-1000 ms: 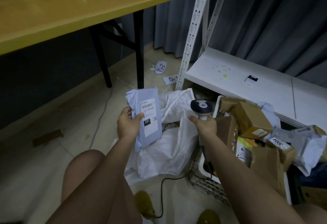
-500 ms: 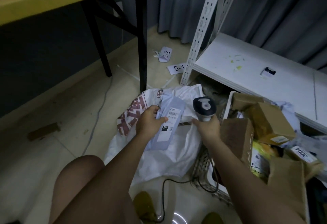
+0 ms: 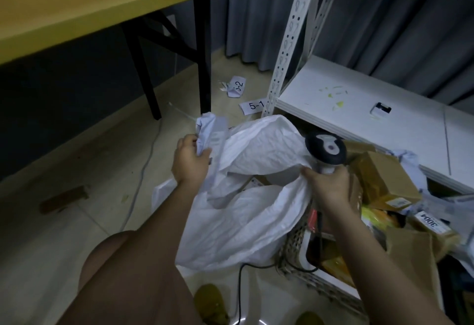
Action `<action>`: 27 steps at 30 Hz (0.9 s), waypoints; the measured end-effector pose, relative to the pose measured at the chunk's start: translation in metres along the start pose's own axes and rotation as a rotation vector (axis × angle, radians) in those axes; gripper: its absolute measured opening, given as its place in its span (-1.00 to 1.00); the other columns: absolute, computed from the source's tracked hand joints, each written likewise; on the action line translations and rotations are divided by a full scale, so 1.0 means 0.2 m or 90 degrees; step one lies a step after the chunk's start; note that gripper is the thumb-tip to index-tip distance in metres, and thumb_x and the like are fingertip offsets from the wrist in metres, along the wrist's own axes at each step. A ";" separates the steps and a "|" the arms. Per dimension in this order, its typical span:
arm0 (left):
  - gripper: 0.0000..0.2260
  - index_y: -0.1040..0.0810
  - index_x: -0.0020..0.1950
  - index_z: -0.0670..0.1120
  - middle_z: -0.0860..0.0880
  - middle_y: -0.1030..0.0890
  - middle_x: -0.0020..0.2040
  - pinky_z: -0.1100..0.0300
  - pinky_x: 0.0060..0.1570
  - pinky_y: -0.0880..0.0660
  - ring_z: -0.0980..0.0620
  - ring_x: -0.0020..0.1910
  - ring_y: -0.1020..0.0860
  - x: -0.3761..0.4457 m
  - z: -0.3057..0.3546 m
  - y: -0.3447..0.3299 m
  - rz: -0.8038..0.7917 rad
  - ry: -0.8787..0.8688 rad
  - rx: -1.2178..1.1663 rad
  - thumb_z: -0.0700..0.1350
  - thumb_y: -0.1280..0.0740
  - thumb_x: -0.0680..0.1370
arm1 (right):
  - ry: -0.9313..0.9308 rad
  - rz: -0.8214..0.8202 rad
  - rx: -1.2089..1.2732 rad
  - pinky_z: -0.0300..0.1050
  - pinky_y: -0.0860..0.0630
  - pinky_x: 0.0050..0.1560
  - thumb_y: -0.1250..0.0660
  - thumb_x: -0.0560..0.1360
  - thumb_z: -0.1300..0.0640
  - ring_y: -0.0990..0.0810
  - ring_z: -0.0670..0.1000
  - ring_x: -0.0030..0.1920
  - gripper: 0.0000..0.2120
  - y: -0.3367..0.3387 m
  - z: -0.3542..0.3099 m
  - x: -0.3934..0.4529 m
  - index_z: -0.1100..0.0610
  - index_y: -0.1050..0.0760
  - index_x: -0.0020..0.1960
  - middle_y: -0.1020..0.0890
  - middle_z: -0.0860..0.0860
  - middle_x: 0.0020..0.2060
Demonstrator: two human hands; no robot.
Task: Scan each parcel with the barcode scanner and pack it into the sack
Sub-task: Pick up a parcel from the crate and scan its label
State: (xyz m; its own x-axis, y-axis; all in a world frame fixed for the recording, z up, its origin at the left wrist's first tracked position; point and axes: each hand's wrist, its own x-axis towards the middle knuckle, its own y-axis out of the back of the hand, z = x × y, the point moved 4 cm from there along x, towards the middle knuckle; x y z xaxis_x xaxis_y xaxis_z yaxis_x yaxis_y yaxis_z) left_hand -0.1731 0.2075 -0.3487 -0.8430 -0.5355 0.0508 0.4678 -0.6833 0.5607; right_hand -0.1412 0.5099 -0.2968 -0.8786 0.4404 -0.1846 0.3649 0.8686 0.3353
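**Parcel at the sack's rim**

Your left hand (image 3: 191, 162) grips the grey parcel (image 3: 214, 142) at the white sack (image 3: 246, 204)'s left edge. Your right hand (image 3: 329, 186) clutches the barcode scanner (image 3: 325, 149) and the sack's right rim together — a basket of boxes (image 3: 384, 178) crowds right of the sack, a paper label (image 3: 252, 106) lies beyond it.

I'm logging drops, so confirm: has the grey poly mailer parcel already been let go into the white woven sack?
No: the left hand grips the grey poly mailer parcel at the rim of the white woven sack.
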 end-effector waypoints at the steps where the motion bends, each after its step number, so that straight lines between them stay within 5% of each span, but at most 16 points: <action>1: -0.75 -0.49 0.08 -0.05 -0.06 -0.57 0.08 0.03 -0.05 -0.52 -0.09 -0.01 -0.56 -0.04 0.02 -0.01 -0.019 0.006 -0.057 -0.06 -0.44 0.47 | 0.000 -0.009 -0.004 -0.04 -0.52 0.12 -0.54 0.39 0.15 -0.59 0.08 0.12 -0.52 -0.02 0.01 0.00 0.18 -0.50 0.25 -0.62 0.06 0.10; 5: -0.76 -0.46 0.01 -0.06 -0.05 -0.59 -0.03 0.12 -0.06 -0.53 -0.05 -0.06 -0.58 -0.18 0.10 -0.10 -0.221 0.014 -0.230 -0.19 -0.48 0.46 | -0.005 -0.039 0.003 0.10 -0.54 0.18 -0.54 0.38 0.19 -0.59 0.12 0.13 -0.53 -0.08 0.02 -0.03 0.15 -0.47 0.23 -0.61 0.08 0.10; 8: -0.75 -0.48 0.09 -0.08 -0.01 -0.56 0.01 0.20 -0.06 -0.49 -0.02 -0.02 -0.57 -0.21 0.11 -0.20 -0.340 -0.049 -0.045 -0.14 -0.46 0.48 | -0.003 -0.042 0.005 0.06 -0.55 0.14 -0.51 0.39 0.25 -0.59 0.11 0.10 -0.56 -0.05 0.02 -0.07 0.16 -0.48 0.23 -0.62 0.07 0.06; 15: -0.73 -0.45 0.26 -0.13 -0.17 -0.46 0.25 -0.03 0.08 -0.43 -0.19 0.23 -0.45 -0.05 0.12 -0.30 -0.157 -0.125 0.332 -0.25 -0.24 0.56 | 0.042 -0.005 -0.023 -0.07 -0.48 -0.02 -0.47 0.42 0.29 -0.57 0.02 -0.02 -0.64 0.14 0.01 -0.09 0.20 -0.52 0.19 -0.60 0.01 -0.05; 21: -0.71 -0.40 0.26 -0.19 -0.22 -0.39 0.27 -0.11 0.09 -0.42 -0.23 0.27 -0.38 0.08 -0.01 -0.15 -0.030 0.010 0.249 -0.22 -0.27 0.54 | 0.033 0.040 -0.019 -0.02 -0.53 0.05 -0.44 0.43 0.29 -0.58 0.05 0.01 -0.65 0.19 0.06 -0.04 0.15 -0.48 0.18 -0.59 0.03 0.00; 27: -0.74 -0.44 0.12 -0.21 -0.24 -0.47 0.15 -0.02 -0.04 -0.42 -0.25 0.09 -0.50 -0.01 -0.11 -0.11 -0.050 0.005 0.103 -0.15 -0.39 0.50 | 0.037 0.033 -0.024 -0.04 -0.51 0.05 -0.45 0.43 0.28 -0.57 0.03 0.00 -0.69 0.13 0.08 -0.01 0.12 -0.48 0.13 -0.59 0.02 0.00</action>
State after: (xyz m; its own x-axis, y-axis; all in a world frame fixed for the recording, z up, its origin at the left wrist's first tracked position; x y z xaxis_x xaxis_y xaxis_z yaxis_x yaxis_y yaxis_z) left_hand -0.1751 0.2131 -0.3805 -0.8732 -0.4873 -0.0040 0.3511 -0.6348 0.6882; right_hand -0.1247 0.5343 -0.3017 -0.8758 0.4692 -0.1130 0.3988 0.8354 0.3781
